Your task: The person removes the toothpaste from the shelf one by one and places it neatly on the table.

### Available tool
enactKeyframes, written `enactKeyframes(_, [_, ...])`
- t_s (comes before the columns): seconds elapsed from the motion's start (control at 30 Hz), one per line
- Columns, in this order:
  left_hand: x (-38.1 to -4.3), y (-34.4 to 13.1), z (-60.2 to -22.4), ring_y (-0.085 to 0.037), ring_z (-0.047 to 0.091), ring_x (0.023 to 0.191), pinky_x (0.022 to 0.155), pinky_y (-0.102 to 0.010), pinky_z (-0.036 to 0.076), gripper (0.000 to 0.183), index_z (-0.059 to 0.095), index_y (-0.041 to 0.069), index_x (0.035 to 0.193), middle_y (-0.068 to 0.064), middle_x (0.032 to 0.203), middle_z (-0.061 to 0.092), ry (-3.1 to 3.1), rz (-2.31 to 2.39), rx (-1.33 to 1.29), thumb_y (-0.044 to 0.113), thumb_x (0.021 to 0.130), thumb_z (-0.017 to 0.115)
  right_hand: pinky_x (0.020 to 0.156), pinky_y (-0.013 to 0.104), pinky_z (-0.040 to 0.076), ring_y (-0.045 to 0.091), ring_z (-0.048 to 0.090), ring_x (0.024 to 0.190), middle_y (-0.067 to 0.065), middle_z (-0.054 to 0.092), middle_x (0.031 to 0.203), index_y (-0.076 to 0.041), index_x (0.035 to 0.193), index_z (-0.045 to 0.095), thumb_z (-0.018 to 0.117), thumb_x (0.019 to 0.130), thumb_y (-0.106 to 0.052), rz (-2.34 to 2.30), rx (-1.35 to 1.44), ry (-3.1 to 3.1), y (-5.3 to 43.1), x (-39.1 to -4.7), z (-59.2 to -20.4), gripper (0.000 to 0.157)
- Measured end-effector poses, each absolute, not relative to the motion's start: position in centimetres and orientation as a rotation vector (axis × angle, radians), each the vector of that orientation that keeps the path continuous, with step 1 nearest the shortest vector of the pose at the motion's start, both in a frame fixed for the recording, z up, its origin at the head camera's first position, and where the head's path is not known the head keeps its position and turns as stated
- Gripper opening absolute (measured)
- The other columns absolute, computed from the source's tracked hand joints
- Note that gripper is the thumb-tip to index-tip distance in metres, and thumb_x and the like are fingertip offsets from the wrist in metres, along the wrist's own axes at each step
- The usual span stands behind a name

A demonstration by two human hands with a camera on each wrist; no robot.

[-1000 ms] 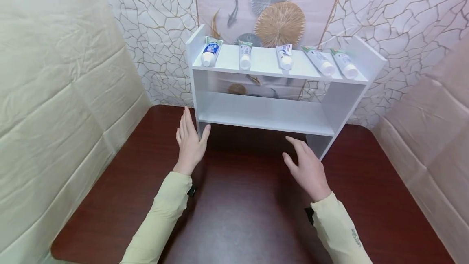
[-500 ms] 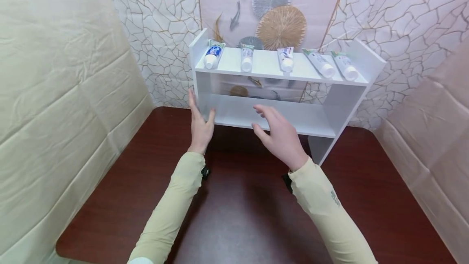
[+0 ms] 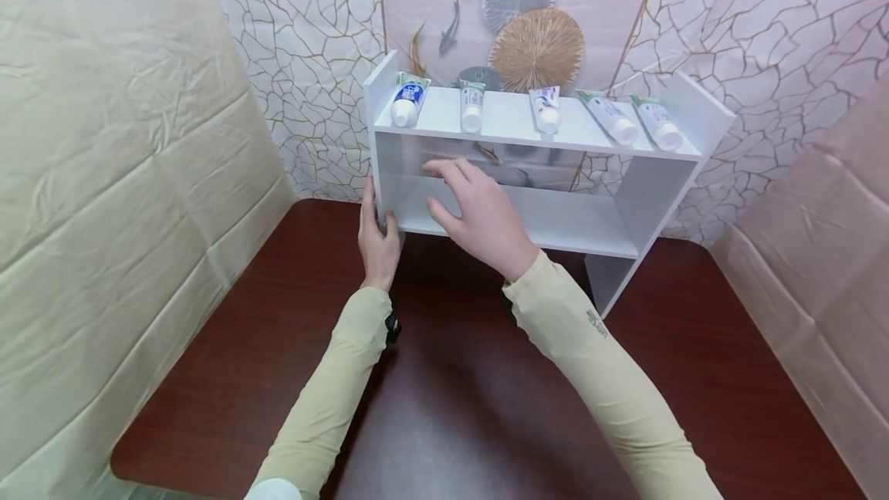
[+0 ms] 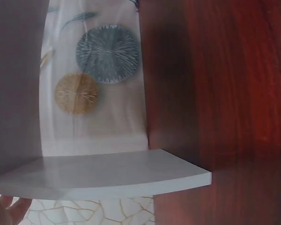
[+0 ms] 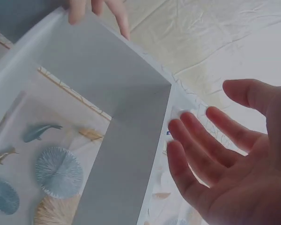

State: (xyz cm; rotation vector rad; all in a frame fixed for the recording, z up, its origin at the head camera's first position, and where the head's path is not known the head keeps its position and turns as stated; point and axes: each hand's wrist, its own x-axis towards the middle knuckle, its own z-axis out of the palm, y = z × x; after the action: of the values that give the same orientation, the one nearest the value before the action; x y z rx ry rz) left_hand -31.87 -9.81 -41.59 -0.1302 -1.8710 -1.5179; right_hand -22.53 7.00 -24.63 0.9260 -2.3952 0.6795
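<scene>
Shelf unit (image 3: pixel 443 118), one, white, standing on one dark red-brown worktop (image 3: pixel 451 415) in front of a patterned wall cloth (image 3: pixel 319 60). It has two sides, the left side panel (image 3: pixel 390 164) and the right side panel (image 3: pixel 651 197), and two boards running between them, the upper board (image 3: pixel 505 117) and the lower board (image 3: pixel 569 216). Five tubes lie in one row on the upper board, each with one white cap toward the front edge. Counting from the left, the first tube (image 3: pixel 410 101) has a blue label and lies near the left side panel; the second tube (image 3: pixel 472 106) and the third tube (image 3: pixel 545 110) lie well apart around the middle; the fourth tube (image 3: pixel 609 117) and the fifth tube (image 3: pixel 656 123) lie slantwise, near each other, toward the right side panel.

Two hands are in view. The left hand (image 3: pixel 378 244) grips the left side panel just above the worktop, fingers along its outer face and one thumb on the inner side. The right hand (image 3: pixel 481 214) is raised in front of the shelf unit's left half, holding nothing, its four fingers loosely bent and its one thumb standing apart from them. Two pale yellow sleeves cover the arms, the left sleeve (image 3: pixel 333 384) and the right sleeve (image 3: pixel 604 365), the latter with one small printed mark (image 3: pixel 597 322)
</scene>
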Motion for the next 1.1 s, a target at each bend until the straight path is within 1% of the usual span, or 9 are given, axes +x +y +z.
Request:
enactKeyframes(0.07, [-31.9,-9.9,-41.9,-0.025,0.047,0.134,0.096,-0.05,0.048,0.06,0.021,0.039,0.154,0.003,0.156,0.033,-1.88,-1.514,-0.126,0.017,0.103,0.043,0.096,0.043,0.046,0.026,0.058,0.114,0.01,0.06,0.127,-0.008,0.132,0.056,0.06,0.094,-0.015,0.668,0.922,-2.366,6.4,-23.2,-24.2,0.039])
enactKeyframes(0.13, [-31.9,-10.0,-42.2,-0.026,0.05,0.13,0.094,-0.049,0.049,0.058,0.022,0.041,0.153,0.001,0.153,0.039,-1.897,-1.514,-0.113,0.02,0.103,0.043,0.096,0.045,0.045,0.028,0.057,0.114,0.011,0.059,0.128,-0.009,0.134,0.055,0.06,0.094,-0.015,0.653,0.907,-2.352,5.7,-23.8,-23.7,0.041])
enactKeyframes(0.27, [-31.8,-10.1,-42.7,-0.027,0.057,0.119,0.09,-0.047,0.05,0.054,0.024,0.042,0.152,-0.004,0.146,0.048,-1.92,-1.527,-0.112,0.027,0.103,0.042,0.089,0.044,0.045,0.03,0.057,0.109,0.012,0.059,0.124,-0.01,0.136,0.053,0.059,0.091,-0.013,0.574,0.857,-2.32,4.3,-25.2,-22.9,0.045])
enactKeyframes(0.47, [-31.9,-10.1,-43.1,-0.029,0.059,0.113,0.085,-0.047,0.049,0.051,0.03,0.034,0.152,-0.004,0.147,0.048,-1.868,-1.551,-0.124,0.027,0.104,0.043,0.077,0.039,0.043,0.029,0.057,0.097,0.012,0.06,0.116,-0.008,0.134,0.053,0.058,0.09,-0.011,0.432,0.784,-2.256,2.4,-27.7,-21.5,0.044])
enactKeyframes(0.67, [-32.1,-10.0,-43.3,-0.026,0.057,0.119,0.089,-0.049,0.049,0.05,0.033,0.037,0.15,-0.002,0.147,0.048,-1.845,-1.525,-0.089,0.027,0.103,0.044,0.073,0.038,0.044,0.029,0.057,0.093,0.013,0.059,0.109,-0.005,0.129,0.055,0.056,0.092,-0.018,0.333,0.731,-2.245,1.4,-29.4,-20.4,0.039])
enactKeyframes(0.8, [-32.3,-9.8,-43.4,-0.026,0.055,0.124,0.095,-0.049,0.048,0.049,0.035,0.035,0.15,-0.001,0.148,0.047,-1.829,-1.509,-0.07,0.025,0.103,0.044,0.074,0.038,0.043,0.03,0.054,0.092,0.014,0.057,0.106,-0.005,0.132,0.054,0.056,0.093,-0.022,0.293,0.727,-2.289,1.1,-30.0,-19.8,0.042])
enactKeyframes(0.83, [-32.3,-9.8,-43.3,-0.026,0.055,0.125,0.095,-0.049,0.048,0.049,0.035,0.033,0.15,-0.002,0.148,0.047,-1.822,-1.5,-0.064,0.025,0.103,0.045,0.074,0.039,0.043,0.03,0.053,0.091,0.014,0.057,0.105,-0.005,0.13,0.055,0.055,0.093,-0.023,0.288,0.731,-2.308,1.1,-30.1,-19.7,0.04])
enactKeyframes(1.0, [-32.4,-9.7,-43.4,-0.024,0.054,0.127,0.096,-0.048,0.048,0.049,0.035,0.036,0.15,0.0,0.149,0.047,-1.822,-1.489,-0.049,0.025,0.103,0.045,0.077,0.039,0.042,0.029,0.051,0.093,0.014,0.054,0.1,-0.008,0.126,0.056,0.055,0.095,-0.028,0.309,0.754,-2.419,1.2,-30.5,-19.6,0.036])
enactKeyframes(1.1, [-32.3,-9.7,-43.5,-0.024,0.054,0.127,0.096,-0.048,0.048,0.049,0.034,0.035,0.15,-0.001,0.149,0.047,-1.832,-1.499,-0.05,0.026,0.103,0.045,0.079,0.039,0.042,0.029,0.051,0.094,0.013,0.054,0.1,-0.011,0.13,0.054,0.057,0.096,-0.033,0.331,0.754,-2.437,1.3,-30.4,-19.9,0.041])
